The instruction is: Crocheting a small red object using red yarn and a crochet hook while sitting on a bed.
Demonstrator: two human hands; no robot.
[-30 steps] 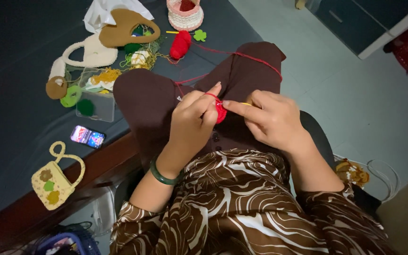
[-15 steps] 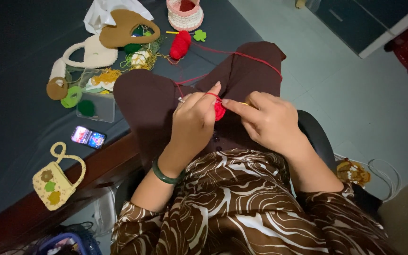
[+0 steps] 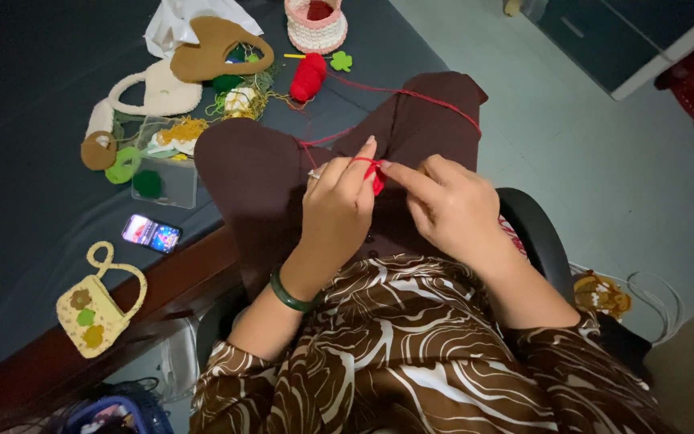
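Over my lap, my left hand (image 3: 339,210) pinches a small red crochet piece (image 3: 377,178) with red yarn looped over its fingers. My right hand (image 3: 451,209) meets it from the right, fingers closed on what looks like a crochet hook, mostly hidden. A red yarn strand (image 3: 435,103) runs from the piece over my dark brown trousers to a red yarn ball (image 3: 308,76) on the dark table (image 3: 34,72). A green bangle (image 3: 289,296) sits on my left wrist.
On the table lie a pink and white crochet basket (image 3: 315,28), cream and brown bag handles (image 3: 202,56), green crochet bits (image 3: 124,165), a clear box (image 3: 166,173), a phone (image 3: 151,233) and a small yellow flowered bag (image 3: 94,305). A black chair arm (image 3: 536,237) is at my right.
Both hands stay together on the red piece, with small finger shifts. The left index finger has lifted slightly.
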